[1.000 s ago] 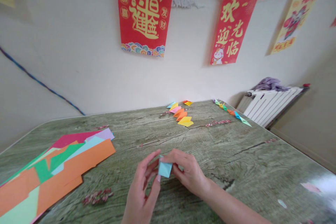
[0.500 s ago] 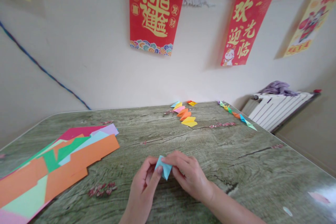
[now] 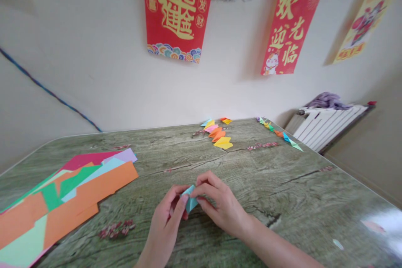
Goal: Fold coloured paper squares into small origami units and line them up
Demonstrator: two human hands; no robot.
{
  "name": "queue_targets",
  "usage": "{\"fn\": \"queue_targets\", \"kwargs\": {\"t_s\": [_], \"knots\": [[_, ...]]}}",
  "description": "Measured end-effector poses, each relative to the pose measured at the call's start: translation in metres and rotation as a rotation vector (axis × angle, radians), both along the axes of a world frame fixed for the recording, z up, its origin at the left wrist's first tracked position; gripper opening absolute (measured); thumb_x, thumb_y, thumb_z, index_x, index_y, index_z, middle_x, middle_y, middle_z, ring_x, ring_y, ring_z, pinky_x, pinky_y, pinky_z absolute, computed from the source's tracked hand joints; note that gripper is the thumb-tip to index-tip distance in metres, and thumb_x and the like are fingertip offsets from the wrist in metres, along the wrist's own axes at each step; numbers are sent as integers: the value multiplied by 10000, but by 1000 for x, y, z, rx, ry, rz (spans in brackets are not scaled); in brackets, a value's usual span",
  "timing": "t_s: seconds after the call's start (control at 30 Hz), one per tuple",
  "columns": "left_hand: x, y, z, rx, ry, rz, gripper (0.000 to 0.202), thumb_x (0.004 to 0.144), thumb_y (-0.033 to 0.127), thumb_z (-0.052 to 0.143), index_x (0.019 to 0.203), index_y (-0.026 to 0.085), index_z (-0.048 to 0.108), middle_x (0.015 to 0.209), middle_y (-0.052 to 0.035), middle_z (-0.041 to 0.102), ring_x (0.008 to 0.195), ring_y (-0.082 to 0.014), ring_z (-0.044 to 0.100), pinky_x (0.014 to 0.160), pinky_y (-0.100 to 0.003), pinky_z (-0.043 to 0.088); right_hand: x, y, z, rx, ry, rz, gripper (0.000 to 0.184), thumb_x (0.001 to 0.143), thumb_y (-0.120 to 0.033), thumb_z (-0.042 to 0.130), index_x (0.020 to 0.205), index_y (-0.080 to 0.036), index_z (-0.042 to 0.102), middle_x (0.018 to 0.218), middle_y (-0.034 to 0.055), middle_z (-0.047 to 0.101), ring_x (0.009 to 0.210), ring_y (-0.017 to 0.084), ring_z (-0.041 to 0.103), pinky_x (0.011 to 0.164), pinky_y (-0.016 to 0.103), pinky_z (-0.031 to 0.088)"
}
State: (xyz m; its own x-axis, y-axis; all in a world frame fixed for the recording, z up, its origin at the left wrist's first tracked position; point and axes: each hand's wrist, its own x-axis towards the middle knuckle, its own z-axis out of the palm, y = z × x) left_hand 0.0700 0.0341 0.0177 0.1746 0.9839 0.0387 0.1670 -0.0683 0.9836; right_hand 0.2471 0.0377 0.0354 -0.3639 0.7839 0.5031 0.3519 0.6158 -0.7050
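Soft, greyish light is washing over the wall (image 3: 109, 83), and the right-hand banners (image 3: 292, 29) are casting faint shadows to their left. Glare is whitening the table (image 3: 314, 201) off to the right, fine detail is blurring slightly, and outer edges are stretching.

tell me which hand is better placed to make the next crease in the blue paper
Probably the right hand: its fingertips are at the right side of the blue paper, while the left hand holds that paper, thumb pressed on it.

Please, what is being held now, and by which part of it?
A small, light-blue folded-paper piece: the left grip holds its left side; the right grip touches its right side.
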Motion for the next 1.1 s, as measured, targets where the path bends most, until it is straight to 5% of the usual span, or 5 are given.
{"fn": "queue_targets", "kwargs": {"t_s": [0.27,0.5,0.8,1.1], "knots": [[5,4,-1,13,-131,143,285,788,497,657,876,227,630,984,-30,614,940,-226,590,813,-286,472,3,5,-4,-9,-18,-19,208,833,-17,558,885,-215,593,987,21,528,879,139,563,768,229,462],[3,2,5,55,-28,-26,272,842,452,617,696,223,620,744,15,524,695,-178,492,641,-240,399,3,2,-3,66,-106,-49,158,877,-82,539,922,-224,591,1056,39,538,889,144,574,770,240,486],[2,1,0,-2,-111,-30,351,871,478,594,640,215,572,657,35,479,634,-157,436,616,-249,341,9,3,3,332,-289,-45,118,914,-143,550,874,-226,624,1121,58,560,957,185,543,844,311,474],[6,2,-9,-243,-467,-30,309,830,480,668,731,188,648,690,14,583,661,-163,509,676,-282,444,6,1,1,294,-220,-150,127,903,-132,579,956,-243,610,1265,67,524,1132,234,498,936,393,463]]}}
